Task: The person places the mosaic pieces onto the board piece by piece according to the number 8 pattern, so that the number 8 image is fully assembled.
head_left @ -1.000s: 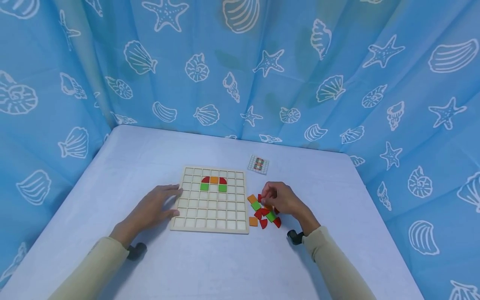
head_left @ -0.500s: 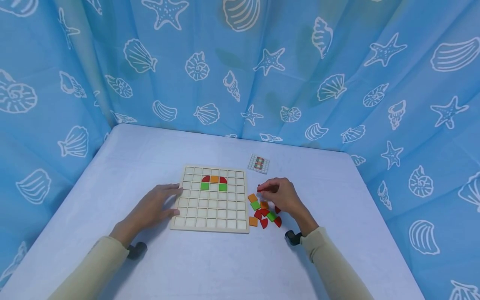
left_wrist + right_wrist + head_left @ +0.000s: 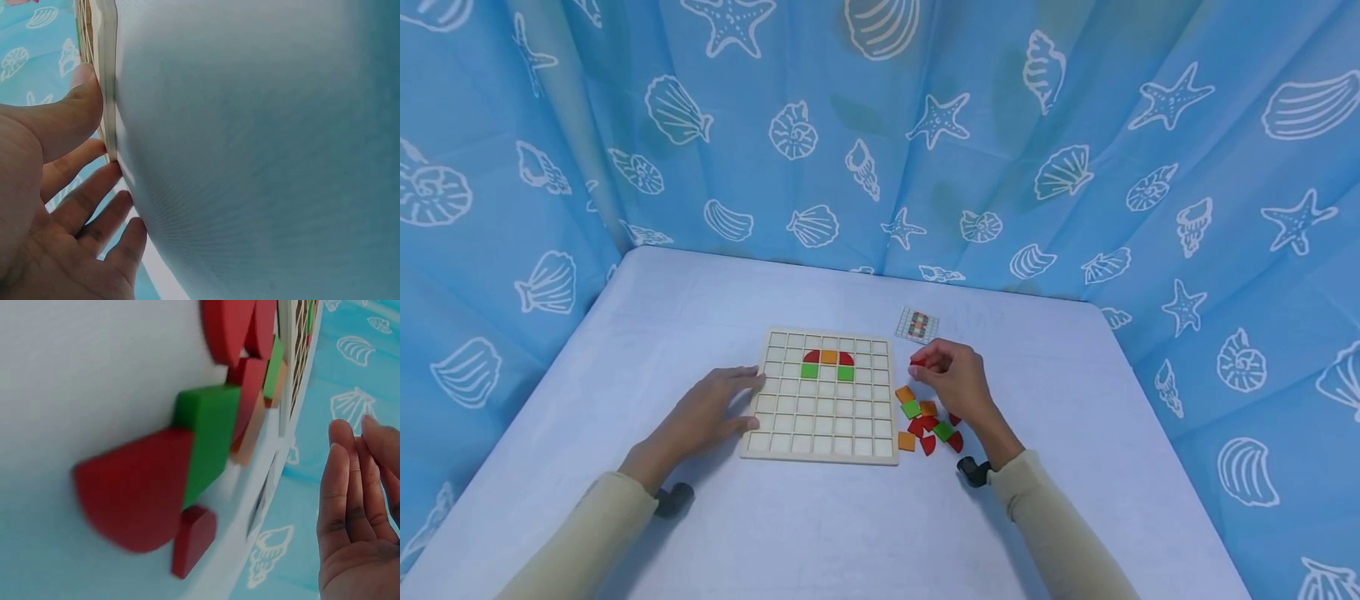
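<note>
A square wooden grid board [image 3: 815, 427] lies on the table, with its upper part holding two red quarter-circles, an orange square [image 3: 828, 357] and two green squares. My left hand [image 3: 703, 417] rests at the board's left edge; in the left wrist view the thumb touches the rim and the fingers are spread below it. Above the pile right of the board, my right hand [image 3: 957, 377] pinches a small red piece [image 3: 917, 362] between thumb and fingertips. The hand mostly hides its shape. In the right wrist view the fingertips meet and the piece does not show.
A small pattern card [image 3: 917, 324] lies beyond the right hand. Loose red, orange [image 3: 906, 441] and green [image 3: 943, 431] pieces lie in a pile by the board's right edge. A blue shell-print curtain [image 3: 820, 150] hangs behind the white table [image 3: 820, 533].
The right hand has picked up a red piece from the top of the loose pile and moved away from me, toward the card. My left hand has stayed at the board's edge.
</note>
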`<state>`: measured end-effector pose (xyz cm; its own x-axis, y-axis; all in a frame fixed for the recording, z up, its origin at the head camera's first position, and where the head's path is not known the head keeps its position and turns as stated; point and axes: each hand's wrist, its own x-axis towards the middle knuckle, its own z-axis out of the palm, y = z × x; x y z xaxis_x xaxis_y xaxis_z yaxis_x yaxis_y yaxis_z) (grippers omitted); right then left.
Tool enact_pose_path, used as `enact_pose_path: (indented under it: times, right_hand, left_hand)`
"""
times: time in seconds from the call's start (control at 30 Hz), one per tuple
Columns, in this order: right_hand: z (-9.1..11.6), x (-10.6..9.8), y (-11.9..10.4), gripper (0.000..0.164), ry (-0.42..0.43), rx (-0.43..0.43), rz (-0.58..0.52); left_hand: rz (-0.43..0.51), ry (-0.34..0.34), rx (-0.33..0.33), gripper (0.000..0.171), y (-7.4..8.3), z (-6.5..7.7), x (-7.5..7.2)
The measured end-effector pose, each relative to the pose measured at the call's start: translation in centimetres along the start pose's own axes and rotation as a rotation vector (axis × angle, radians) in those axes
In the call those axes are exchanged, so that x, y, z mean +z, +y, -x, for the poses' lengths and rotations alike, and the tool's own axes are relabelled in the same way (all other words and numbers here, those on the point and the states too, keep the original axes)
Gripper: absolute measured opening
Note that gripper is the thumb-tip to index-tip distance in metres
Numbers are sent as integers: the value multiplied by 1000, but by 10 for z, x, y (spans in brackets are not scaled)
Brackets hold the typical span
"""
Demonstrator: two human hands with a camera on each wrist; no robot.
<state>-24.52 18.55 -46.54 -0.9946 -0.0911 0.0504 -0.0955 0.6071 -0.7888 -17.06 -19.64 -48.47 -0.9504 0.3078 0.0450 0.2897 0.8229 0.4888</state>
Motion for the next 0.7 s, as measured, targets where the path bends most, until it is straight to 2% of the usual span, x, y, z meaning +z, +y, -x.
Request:
enact_pose_path:
  times: [0.27,0.47,0.7]
  right_hand:
    - [1,8,-15,12,5,-93,-38]
    - [3,14,-22,8,-16,-165,-83]
    - [5,20,-28,24,-32,-165,-84]
  left_hand:
    - [8,1,5,70,-1,0,1]
    - [16,-5,-17,71,-1,0,1]
    - [21,-4,-19,71,-2,1,1]
